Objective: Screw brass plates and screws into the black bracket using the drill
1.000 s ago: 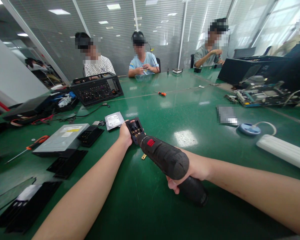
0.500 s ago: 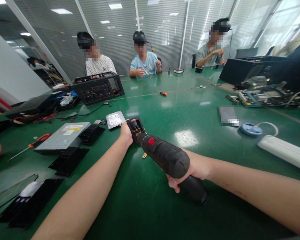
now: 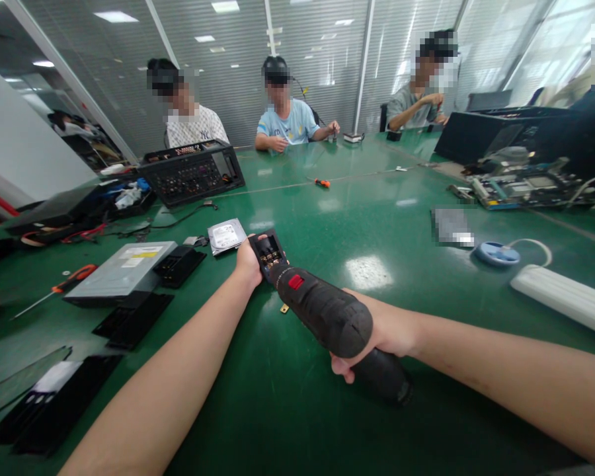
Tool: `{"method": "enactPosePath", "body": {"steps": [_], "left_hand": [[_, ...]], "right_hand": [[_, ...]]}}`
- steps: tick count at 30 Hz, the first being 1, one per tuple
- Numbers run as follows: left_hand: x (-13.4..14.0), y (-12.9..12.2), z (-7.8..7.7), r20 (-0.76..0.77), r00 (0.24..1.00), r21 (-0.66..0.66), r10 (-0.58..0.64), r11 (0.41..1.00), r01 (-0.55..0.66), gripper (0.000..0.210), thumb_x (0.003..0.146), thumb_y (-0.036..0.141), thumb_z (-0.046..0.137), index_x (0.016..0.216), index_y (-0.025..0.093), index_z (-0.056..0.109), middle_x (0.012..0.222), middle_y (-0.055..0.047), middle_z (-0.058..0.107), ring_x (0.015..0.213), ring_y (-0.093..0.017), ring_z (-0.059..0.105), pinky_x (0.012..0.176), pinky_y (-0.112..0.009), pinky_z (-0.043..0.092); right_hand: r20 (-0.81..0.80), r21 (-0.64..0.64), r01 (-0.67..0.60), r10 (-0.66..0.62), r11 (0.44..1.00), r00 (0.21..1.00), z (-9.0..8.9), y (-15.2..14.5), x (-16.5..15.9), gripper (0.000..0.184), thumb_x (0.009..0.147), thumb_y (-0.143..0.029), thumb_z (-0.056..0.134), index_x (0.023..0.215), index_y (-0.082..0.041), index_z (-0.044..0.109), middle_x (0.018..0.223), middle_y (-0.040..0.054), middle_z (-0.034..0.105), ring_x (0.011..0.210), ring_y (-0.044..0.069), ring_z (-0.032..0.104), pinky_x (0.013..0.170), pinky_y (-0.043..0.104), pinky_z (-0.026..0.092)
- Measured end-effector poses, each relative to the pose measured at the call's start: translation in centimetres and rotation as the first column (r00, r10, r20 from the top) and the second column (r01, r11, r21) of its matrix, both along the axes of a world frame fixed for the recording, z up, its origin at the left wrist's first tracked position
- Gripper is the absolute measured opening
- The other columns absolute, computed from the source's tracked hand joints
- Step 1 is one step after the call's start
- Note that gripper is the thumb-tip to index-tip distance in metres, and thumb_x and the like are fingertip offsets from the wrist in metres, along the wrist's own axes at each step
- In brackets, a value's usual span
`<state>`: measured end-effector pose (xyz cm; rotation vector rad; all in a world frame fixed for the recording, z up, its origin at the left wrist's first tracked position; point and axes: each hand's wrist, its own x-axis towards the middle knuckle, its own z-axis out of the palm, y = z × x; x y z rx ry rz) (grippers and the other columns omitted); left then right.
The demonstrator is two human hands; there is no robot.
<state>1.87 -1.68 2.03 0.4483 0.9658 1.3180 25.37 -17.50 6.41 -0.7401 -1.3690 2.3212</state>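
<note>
My left hand [image 3: 248, 263] is closed around a small black open-topped case [image 3: 264, 244] with brass-coloured metal parts inside. In my right hand [image 3: 383, 325] is a black cordless drill [image 3: 322, 309] with a red switch. The drill's front end points into the near side of the case; its tip is hidden there. Below the case, a small brass-coloured plate [image 3: 284, 309] lies on the green table [image 3: 258, 403]. Just left of my left hand rests a hard drive [image 3: 227, 236].
To the left lie an optical drive [image 3: 123, 268], an orange-handled screwdriver [image 3: 74, 279] and black plastic panels [image 3: 54, 403]. A computer case [image 3: 193, 175] stands further back. On the right are a white power strip [image 3: 565, 294] and circuit boards [image 3: 520, 185]. Several people sit around the table.
My hands, the drill and the black case hold nearly the same pose; the view has shifted slightly. Across the table, the person in light blue has lowered a hand to a small object.
</note>
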Motion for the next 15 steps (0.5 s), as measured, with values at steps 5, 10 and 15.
{"method": "enactPosePath", "body": {"steps": [5, 10, 15], "left_hand": [[-0.03, 0.0, 0.05, -0.009, 1.0, 0.009, 0.002, 1.0, -0.002, 0.035, 0.085, 0.034, 0.05, 0.108, 0.013, 0.066, 0.065, -0.006, 0.067, 0.057, -0.027, 0.068, 0.063, -0.047, 0.061], [-0.02, -0.02, 0.12, -0.004, 1.0, 0.005, -0.01, 1.0, 0.01, 0.036, 0.086, 0.034, 0.048, 0.108, 0.013, 0.066, 0.064, -0.007, 0.066, 0.058, -0.028, 0.069, 0.061, -0.047, 0.06], [-0.07, -0.07, 0.2, -0.026, 1.0, 0.005, -0.005, 1.0, 0.005, 0.039, 0.085, 0.034, 0.048, 0.112, 0.012, 0.066, 0.066, -0.007, 0.068, 0.056, -0.028, 0.068, 0.06, -0.048, 0.06]], "right_hand": [[0.003, -0.009, -0.004, 0.005, 1.0, 1.0, -0.24, 0.11, -0.02, 0.038, 0.052, -0.018, 0.094, 0.076, -0.012, 0.066, 0.062, 0.0008, 0.071, 0.051, 0.015, 0.068, 0.049, 0.024, 0.06], [0.008, -0.009, -0.005, 0.005, 1.0, 1.0, -0.19, 0.19, -0.07, 0.036, 0.051, -0.018, 0.095, 0.072, -0.012, 0.066, 0.061, 0.0017, 0.071, 0.051, 0.015, 0.068, 0.048, 0.024, 0.059], [0.013, -0.02, -0.001, 0.001, 1.0, 1.0, 0.51, 0.1, -0.1, 0.039, 0.051, -0.017, 0.095, 0.078, -0.011, 0.066, 0.062, 0.0015, 0.072, 0.051, 0.014, 0.067, 0.049, 0.024, 0.061]]}}
